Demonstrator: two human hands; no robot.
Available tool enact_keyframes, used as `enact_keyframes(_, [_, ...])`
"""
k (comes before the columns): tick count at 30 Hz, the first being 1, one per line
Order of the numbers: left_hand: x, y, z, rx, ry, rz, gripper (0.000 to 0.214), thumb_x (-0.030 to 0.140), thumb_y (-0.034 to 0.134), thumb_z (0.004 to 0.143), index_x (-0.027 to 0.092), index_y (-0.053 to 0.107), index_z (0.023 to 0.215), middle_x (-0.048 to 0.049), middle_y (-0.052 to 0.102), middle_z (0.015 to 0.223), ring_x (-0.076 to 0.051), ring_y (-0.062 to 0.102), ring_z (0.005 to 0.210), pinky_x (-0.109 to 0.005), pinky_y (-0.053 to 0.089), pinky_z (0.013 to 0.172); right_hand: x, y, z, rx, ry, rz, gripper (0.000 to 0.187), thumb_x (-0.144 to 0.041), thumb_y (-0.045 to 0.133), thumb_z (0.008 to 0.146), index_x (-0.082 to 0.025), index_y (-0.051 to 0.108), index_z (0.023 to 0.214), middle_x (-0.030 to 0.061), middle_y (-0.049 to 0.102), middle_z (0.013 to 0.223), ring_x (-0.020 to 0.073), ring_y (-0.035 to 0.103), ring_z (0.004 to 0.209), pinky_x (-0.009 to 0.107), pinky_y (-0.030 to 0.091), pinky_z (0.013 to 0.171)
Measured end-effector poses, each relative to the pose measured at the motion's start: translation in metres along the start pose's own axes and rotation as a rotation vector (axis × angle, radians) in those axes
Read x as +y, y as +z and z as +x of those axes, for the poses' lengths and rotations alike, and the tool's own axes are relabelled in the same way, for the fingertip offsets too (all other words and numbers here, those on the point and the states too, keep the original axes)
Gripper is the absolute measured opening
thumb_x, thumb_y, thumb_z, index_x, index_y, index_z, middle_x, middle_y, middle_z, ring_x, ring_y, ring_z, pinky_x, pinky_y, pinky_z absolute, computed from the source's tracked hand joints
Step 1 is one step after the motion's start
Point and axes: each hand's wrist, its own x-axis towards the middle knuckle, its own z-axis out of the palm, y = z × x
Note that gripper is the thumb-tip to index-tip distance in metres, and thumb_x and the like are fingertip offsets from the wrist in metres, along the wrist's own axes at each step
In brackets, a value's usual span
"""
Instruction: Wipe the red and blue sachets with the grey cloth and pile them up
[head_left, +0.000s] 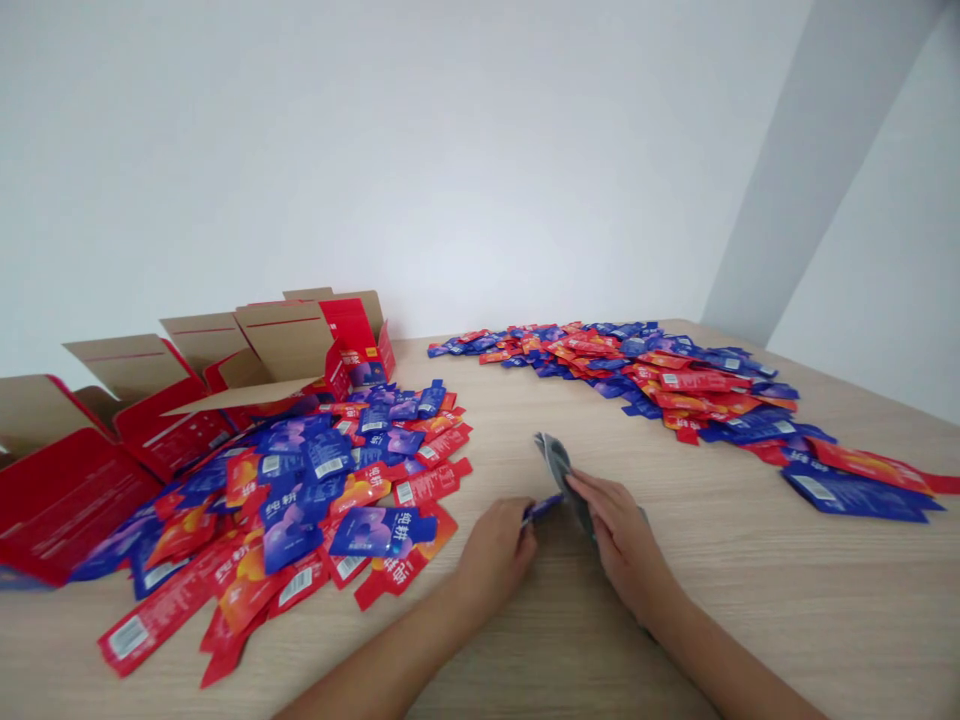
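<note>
My left hand is closed in a pinch on the end of a small blue sachet just above the wooden table. My right hand grips a thin stack of sachets held on edge, their silvery backs showing, fingers wrapped around it. The blue sachet's tip meets the stack between the two hands. A loose heap of red and blue sachets lies to the left of my left hand.
Several open red cardboard boxes stand at the far left behind the heap. A second long spread of red and blue sachets runs along the back right of the table. White walls rise behind.
</note>
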Motion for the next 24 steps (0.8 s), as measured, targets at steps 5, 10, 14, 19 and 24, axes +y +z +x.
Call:
enact_keyframes(5, [-0.008,-0.006,0.008,-0.114,-0.405,-0.611,0.012,0.021,0.045,0.077,0.017,0.054,0.084,-0.0021,0.061,0.067,-0.017,0.060,0.055,-0.027,0.049,0.048,-0.034,0.013,-0.006,-0.260,-0.126,-0.101,0.065,0.003,0.032,0.071,-0.015,0.042,0.133,0.0083,0.043,0.138,0.0202,0.038,0.125,0.041,0.039,0.100])
enact_keyframes(10, [-0.013,-0.001,0.011,-0.154,-0.571,-0.773,0.015,0.025,0.050,0.076,0.018,0.048,0.089,0.0062,0.051,0.048,-0.012,0.048,0.033,-0.020,0.035,0.030,-0.024,0.022,-0.002,-0.381,-0.027,-0.334,0.066,0.005,0.033,0.068,-0.012,0.046,0.130,0.0103,0.046,0.135,0.0232,0.043,0.120,0.044,0.041,0.098])
enact_keyframes(14, [-0.013,0.001,0.006,-0.107,-0.538,-0.750,0.010,0.026,0.054,0.075,0.019,0.050,0.082,0.0057,0.051,0.048,-0.010,0.045,0.031,-0.019,0.032,0.028,-0.023,0.021,-0.008,-0.366,-0.073,-0.342,0.066,0.005,0.036,0.066,-0.011,0.046,0.130,0.0092,0.047,0.135,0.0234,0.043,0.120,0.041,0.041,0.099])
enact_keyframes(19, [-0.009,-0.001,0.005,-0.089,-0.537,-0.740,0.009,0.027,0.052,0.077,0.020,0.051,0.082,0.0053,0.050,0.045,-0.010,0.045,0.030,-0.019,0.030,0.029,-0.024,0.017,-0.005,-0.380,-0.046,-0.319,0.066,0.003,0.036,0.066,-0.014,0.048,0.129,0.0080,0.048,0.134,0.0230,0.044,0.119,0.042,0.041,0.097])
enact_keyframes(24, [-0.008,-0.002,0.005,-0.104,-0.566,-0.873,0.008,0.027,0.057,0.078,0.021,0.052,0.081,0.0042,0.050,0.045,-0.011,0.047,0.031,-0.018,0.032,0.031,-0.009,0.010,0.009,-0.414,0.088,-0.357,0.058,0.002,0.035,0.070,-0.013,0.054,0.123,0.0091,0.054,0.128,0.0245,0.048,0.112,0.043,0.044,0.091])
